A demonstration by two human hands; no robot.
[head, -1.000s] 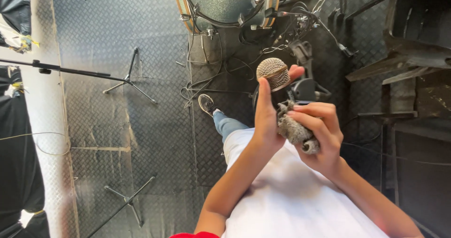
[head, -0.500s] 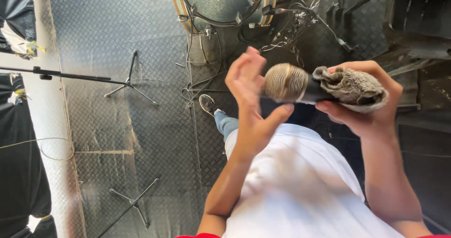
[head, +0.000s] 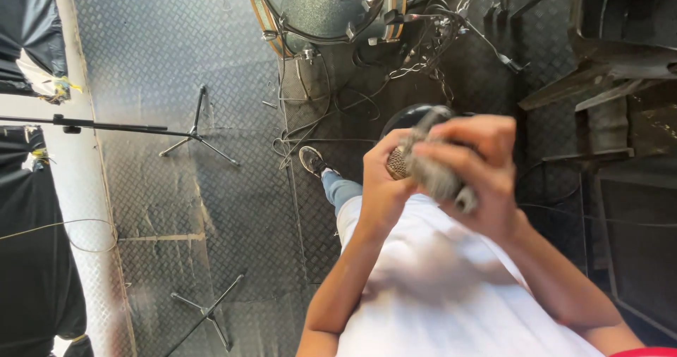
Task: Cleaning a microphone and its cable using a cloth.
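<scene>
Both hands — left hand (head: pixel 384 188), right hand (head: pixel 476 170) — gripping microphone (head: pixel 423 168)

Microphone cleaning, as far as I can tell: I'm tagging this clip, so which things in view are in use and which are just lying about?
In use:
microphone, held in the left hand
grey cloth, gripped by the right hand

Lying about:
drum
tangled cables
tripod stand
second tripod base
dark chair
</scene>
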